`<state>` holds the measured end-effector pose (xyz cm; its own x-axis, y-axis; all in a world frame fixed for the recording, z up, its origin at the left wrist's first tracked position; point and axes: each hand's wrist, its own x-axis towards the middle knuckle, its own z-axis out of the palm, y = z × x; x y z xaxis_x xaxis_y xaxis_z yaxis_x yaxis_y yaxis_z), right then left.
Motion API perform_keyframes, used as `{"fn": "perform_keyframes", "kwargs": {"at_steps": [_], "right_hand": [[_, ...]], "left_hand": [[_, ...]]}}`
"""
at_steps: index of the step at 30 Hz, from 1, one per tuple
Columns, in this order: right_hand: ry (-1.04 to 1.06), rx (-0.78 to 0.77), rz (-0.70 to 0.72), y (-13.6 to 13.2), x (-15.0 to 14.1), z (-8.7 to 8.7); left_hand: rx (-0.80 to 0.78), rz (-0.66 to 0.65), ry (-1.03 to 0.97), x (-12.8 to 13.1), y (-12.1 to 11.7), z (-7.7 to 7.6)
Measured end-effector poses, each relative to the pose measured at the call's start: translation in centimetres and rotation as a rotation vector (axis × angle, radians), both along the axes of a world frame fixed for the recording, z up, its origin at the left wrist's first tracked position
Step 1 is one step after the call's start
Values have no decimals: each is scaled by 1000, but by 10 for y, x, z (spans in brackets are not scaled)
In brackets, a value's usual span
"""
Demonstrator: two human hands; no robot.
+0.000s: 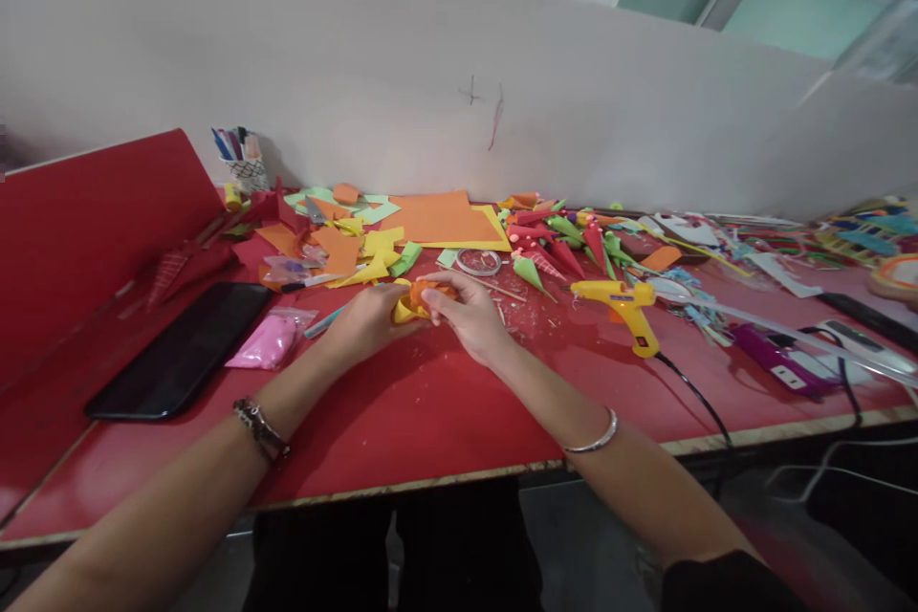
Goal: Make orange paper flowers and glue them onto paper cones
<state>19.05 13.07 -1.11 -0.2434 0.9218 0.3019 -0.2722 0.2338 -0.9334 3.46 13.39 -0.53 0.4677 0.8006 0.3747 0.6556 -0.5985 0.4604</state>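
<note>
Near the middle of the red table, both hands meet close together. My left hand is closed around a small yellow paper cone, whose open end faces up and to the right. Pinched in the fingers of my right hand is a crumpled orange piece, perhaps paper or clay, pressed at the mouth of the cone. Its exact shape is partly covered by the fingers. To the right of the right hand, a yellow hot glue gun lies on its side with its nozzle toward the hands.
On the left lie a black phone-like slab and a bag of pink clay. Colored paper sheets and finished paper cones are along the wall. A purple power strip is at the right. A pen cup stands at the back.
</note>
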Motion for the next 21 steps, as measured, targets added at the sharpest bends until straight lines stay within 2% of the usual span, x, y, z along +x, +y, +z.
{"fn": "perform_keyframes", "kwargs": {"at_steps": [5,13,21], "right_hand": [[-47,30,-51,-1,0,3],[-110,79,-49,-3,1,6],[-262,175,-100,-2,5,9]], "left_hand": [[23,31,50,1,-3,2],[86,145,155,0,-6,6],[79,163,151,-1,-6,8]]}}
